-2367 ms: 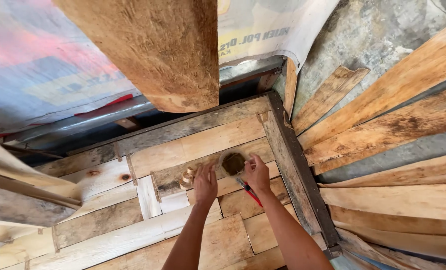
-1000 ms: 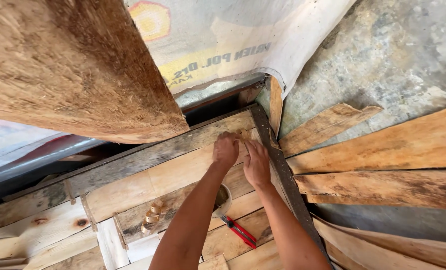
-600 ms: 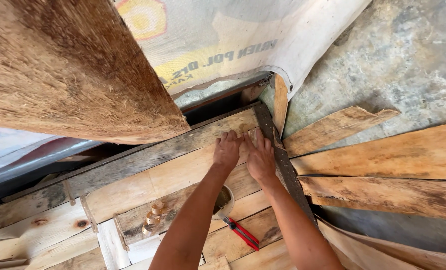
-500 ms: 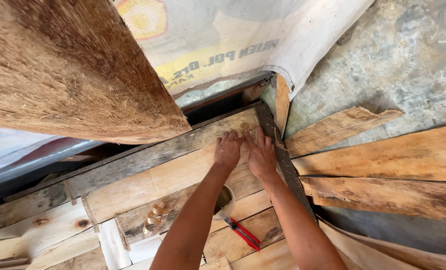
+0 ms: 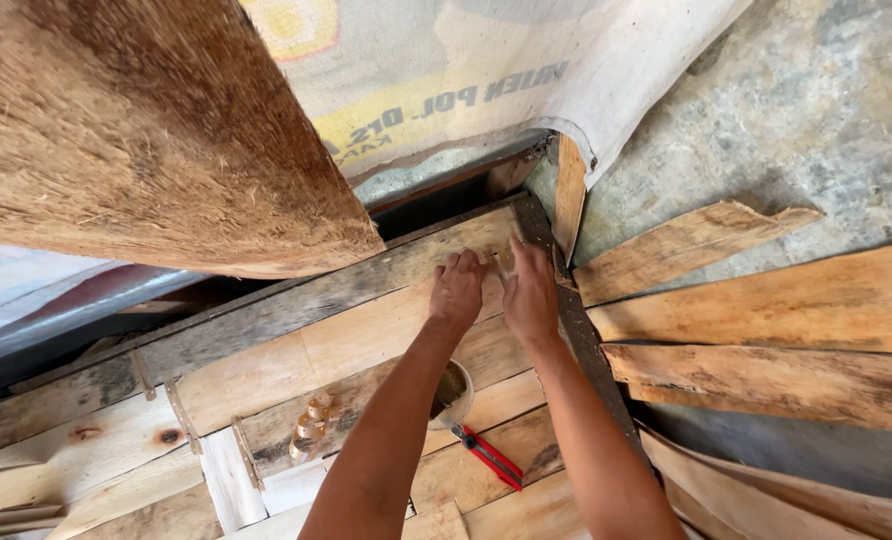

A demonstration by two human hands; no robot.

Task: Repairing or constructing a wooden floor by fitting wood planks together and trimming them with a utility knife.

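My left hand (image 5: pixel 458 290) and my right hand (image 5: pixel 529 295) lie side by side, palms down, on the pale wooden plank (image 5: pixel 366 330) near its far right end. Between the fingertips of both sits a small light piece (image 5: pixel 504 264), touching the plank; whether either grip is closed on it or merely pressing it flat I cannot tell, since the fingers hide the contact.

Surface: a rough deck of mismatched planks, pale and weathered, laid edge to edge, with a dark grey board (image 5: pixel 266 315) running along the far side and a second dark board (image 5: pixel 581 340) meeting it at the corner just beside my right hand. Small metal brackets (image 5: pixel 178 412) join several planks at lower left.

Under my left forearm stands a small round cup (image 5: pixel 453 395) with dark contents. Just beside it lies a red-handled cutter (image 5: pixel 488 457). A cluster of short light wooden rounds (image 5: pixel 311 430) rests left of the cup.

Room: a coarse fibrous board (image 5: pixel 146 130) overhangs at upper left; a printed woven sheet (image 5: pixel 486 70) hangs behind it; grey mottled concrete (image 5: pixel 786 120) fills the right, with loose tapered wood offcuts (image 5: pixel 766 300) lying across it.
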